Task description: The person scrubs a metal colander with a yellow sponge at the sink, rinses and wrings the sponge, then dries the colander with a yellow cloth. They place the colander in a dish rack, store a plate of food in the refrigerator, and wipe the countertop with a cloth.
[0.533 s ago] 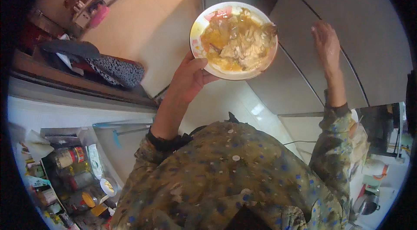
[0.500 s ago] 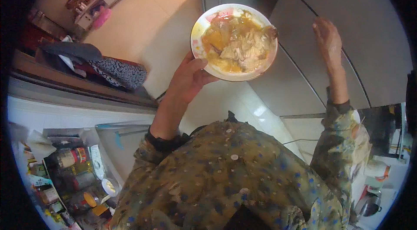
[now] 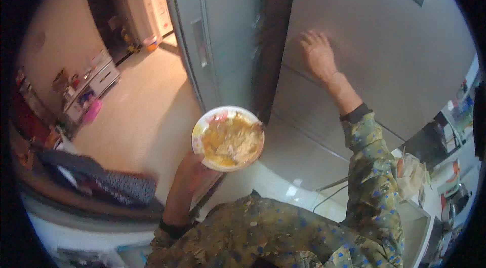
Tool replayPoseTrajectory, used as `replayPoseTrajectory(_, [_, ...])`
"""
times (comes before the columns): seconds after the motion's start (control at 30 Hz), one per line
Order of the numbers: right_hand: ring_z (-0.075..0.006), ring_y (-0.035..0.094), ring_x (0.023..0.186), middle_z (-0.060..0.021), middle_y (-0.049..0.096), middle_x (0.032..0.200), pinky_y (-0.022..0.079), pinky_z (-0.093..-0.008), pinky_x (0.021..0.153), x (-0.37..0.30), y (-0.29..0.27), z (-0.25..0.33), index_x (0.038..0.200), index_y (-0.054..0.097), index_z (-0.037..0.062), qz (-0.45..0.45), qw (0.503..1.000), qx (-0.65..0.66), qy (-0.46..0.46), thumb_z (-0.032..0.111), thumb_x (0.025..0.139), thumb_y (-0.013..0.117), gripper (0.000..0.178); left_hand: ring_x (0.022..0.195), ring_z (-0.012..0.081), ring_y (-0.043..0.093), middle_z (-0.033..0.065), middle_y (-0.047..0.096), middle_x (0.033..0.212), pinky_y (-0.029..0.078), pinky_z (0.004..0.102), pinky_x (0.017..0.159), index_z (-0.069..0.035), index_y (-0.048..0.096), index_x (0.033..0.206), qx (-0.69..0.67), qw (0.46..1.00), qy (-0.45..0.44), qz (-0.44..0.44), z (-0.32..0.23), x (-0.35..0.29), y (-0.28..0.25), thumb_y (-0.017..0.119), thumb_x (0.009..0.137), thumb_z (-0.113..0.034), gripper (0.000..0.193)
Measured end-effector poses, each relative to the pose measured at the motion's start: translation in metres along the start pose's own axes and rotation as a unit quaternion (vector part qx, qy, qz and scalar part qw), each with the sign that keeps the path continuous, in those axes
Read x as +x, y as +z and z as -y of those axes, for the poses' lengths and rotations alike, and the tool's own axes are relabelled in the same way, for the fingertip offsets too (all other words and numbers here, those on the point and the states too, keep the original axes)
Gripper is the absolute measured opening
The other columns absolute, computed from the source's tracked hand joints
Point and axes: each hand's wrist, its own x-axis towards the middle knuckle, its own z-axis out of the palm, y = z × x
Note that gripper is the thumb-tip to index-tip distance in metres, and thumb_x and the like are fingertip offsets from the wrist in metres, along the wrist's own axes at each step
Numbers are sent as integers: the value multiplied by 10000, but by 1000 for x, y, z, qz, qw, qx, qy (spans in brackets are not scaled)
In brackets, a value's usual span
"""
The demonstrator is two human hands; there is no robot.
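Long sleeves in olive and mustard camouflage, dotted with small blue spots, running down both arms and across the chest. Dark ribbed cuff peeking out just below the right hand (image 3: 318, 55), another dark band at the wrist below the left hand (image 3: 190, 174). Fabric loose, creased at the right elbow. Both hands bare, no rings visible.

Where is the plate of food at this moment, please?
In the head view, the plate of food sits at centre, held up by the left hand before the grey refrigerator door, which the right hand touches.
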Motion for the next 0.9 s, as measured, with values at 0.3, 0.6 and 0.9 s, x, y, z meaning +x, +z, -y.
replayPoseTrajectory(0.3, [-228, 421, 1181, -31, 579, 1100, 102, -512, 1059, 54, -2, -3, 1036, 627, 181, 146, 948, -266, -96, 312, 841, 493, 271, 1082, 311, 519, 162, 464, 1234, 460, 496, 865, -16, 320, 1296, -5, 999, -42, 8, -2, 22, -42, 468, 759, -134, 570])
replayPoseTrajectory(0.6, [-152, 543, 968, 4, 665, 907, 261, -389, 895, 46, 10, 17, 880, 686, 199, 257, 921, -292, -24, 364, 857, 454, 286, 1075, 282, 524, 148, 489, 1215, 476, 466, 862, -25, 356, 1271, -14, 995, -79, 60, 5, 41, -72, 529, 784, -201, 546])
replayPoseTrajectory(0.9, [-195, 495, 736, -37, 513, 624, 318, -377, 877, -75, -114, 120, 625, 602, 119, -25, 991, -128, -40, 257, 776, 596, 205, 1017, 273, 562, 123, 541, 1147, 530, 437, 761, -60, 434, 1211, -51, 986, -113, 113, 11, 66, -97, 598, 729, -171, 520])
